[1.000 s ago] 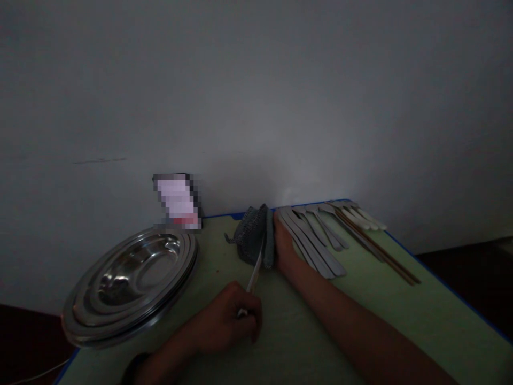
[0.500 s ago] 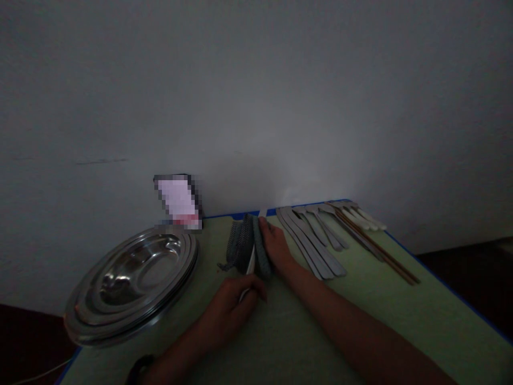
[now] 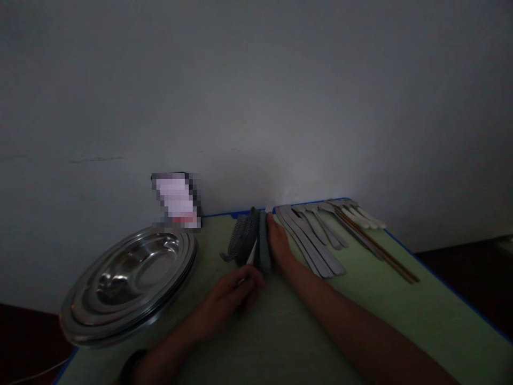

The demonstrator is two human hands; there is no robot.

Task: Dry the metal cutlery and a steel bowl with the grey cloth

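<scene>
A folded grey cloth (image 3: 249, 241) stands on the green table (image 3: 312, 331) near the wall. My right hand (image 3: 277, 244) is wrapped round its right side. My left hand (image 3: 230, 297) pinches the handle of a thin metal utensil (image 3: 252, 253) whose far end is pushed into the fold of the cloth. The utensil's head is hidden inside the cloth. Just right of my right hand lies a row of several metal utensils (image 3: 310, 235).
A stack of round steel plates (image 3: 128, 280) sits at the table's left. A blurred-out upright object (image 3: 176, 200) leans on the wall behind them. Brown chopsticks (image 3: 377, 248) and pale spoons lie at the right end of the row. The scene is dim.
My left hand has pushed the utensil further into the cloth fold and come closer to it. My right hand has shifted slightly on the cloth, which now stands more upright.
</scene>
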